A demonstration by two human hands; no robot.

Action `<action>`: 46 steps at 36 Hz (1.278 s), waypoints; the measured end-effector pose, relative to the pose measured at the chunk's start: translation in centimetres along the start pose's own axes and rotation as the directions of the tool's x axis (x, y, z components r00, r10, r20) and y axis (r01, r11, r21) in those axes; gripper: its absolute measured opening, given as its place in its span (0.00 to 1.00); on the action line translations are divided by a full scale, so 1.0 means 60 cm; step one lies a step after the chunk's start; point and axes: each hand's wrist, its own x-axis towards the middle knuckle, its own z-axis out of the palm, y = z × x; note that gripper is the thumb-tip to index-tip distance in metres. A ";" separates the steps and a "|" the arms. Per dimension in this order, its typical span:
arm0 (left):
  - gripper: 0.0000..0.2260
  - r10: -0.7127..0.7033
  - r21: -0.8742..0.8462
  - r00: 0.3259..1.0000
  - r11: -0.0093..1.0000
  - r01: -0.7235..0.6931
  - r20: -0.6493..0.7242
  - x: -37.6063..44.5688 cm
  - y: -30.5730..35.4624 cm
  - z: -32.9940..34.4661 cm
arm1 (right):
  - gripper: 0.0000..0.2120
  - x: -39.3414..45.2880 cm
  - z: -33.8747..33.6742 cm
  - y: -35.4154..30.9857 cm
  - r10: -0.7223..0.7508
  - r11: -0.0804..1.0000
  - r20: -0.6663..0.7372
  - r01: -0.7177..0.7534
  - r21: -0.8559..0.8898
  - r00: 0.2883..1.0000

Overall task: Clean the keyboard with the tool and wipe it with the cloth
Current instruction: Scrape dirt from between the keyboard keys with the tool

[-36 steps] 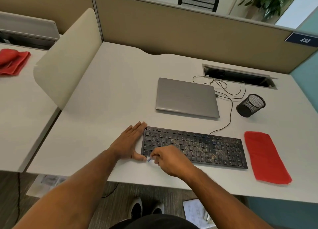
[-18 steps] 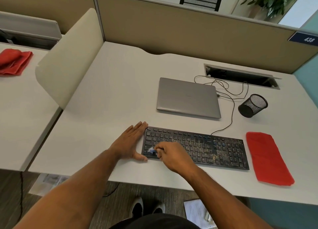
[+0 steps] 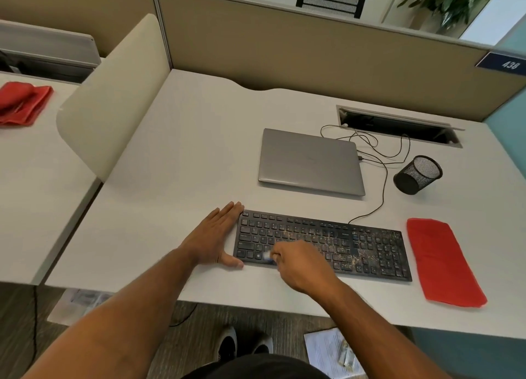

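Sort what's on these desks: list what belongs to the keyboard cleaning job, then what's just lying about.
Belongs to the job:
keyboard, crumb-speckled
small cleaning tool, pinched in the right hand
left hand, flat at the keyboard's left end
red cloth beside the keyboard

Lying about:
closed laptop
mesh pen cup
second red cloth on the neighbouring desk

Left hand: we see it flat, fingers straight, thumb out.
Right hand: curled, pinching a small tool.
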 end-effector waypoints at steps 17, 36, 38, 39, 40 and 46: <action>0.65 0.012 -0.006 1.000 1.000 -0.011 0.007 0.000 -0.003 0.001 | 0.10 -0.020 0.011 0.011 0.050 0.962 0.057 -0.064 0.267 0.997; 0.65 0.018 -0.002 1.000 1.000 -0.018 0.005 -0.001 -0.004 0.001 | 0.10 0.014 -0.029 0.020 0.124 0.939 -0.083 -0.090 0.331 0.989; 0.65 0.021 -0.005 1.000 1.000 -0.021 0.014 0.000 -0.002 -0.001 | 0.09 0.024 -0.032 0.034 0.173 0.911 -0.150 -0.101 0.399 0.973; 0.66 0.021 -0.012 1.000 1.000 -0.021 0.021 0.000 -0.001 -0.002 | 0.09 0.029 -0.034 0.042 0.197 0.903 -0.188 -0.103 0.416 0.962; 0.66 0.022 -0.021 0.999 1.000 -0.021 0.029 0.001 0.000 -0.003 | 0.08 0.035 -0.036 0.050 0.216 0.900 -0.220 -0.106 0.423 0.951; 0.68 0.045 -0.019 0.999 0.999 -0.045 0.019 0.002 0.012 -0.003 | 0.10 0.061 -0.050 0.052 0.185 0.935 -0.252 -0.091 0.344 0.950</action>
